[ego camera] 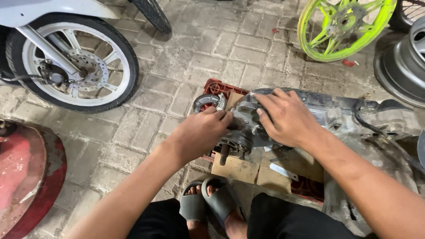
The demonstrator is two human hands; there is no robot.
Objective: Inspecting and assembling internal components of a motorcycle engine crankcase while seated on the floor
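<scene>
Two hands on grey engine casing (310, 115), set on cardboard (237, 170) over red crate (219, 87), paved floor.
Left hand (201, 132): grip closed on casing's near end, above splined shaft (224, 154). Right hand (285, 117): flat on top, fingers spread, grip open. White-rimmed motorcycle wheel (71, 62) well apart, left.

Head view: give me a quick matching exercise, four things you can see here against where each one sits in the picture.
Things:
1. Green wheel rim
2. Scooter front wheel
3. Engine casing
4. Red round panel

Places:
A. Lower left edge, on the paving
B. Centre right, under both hands
C. Top right, lying flat on the bricks
D. Top left, upright with a brake disc

The left hand and right hand both rest on the casing's near end.

Pairs: 1-C, 2-D, 3-B, 4-A
</scene>
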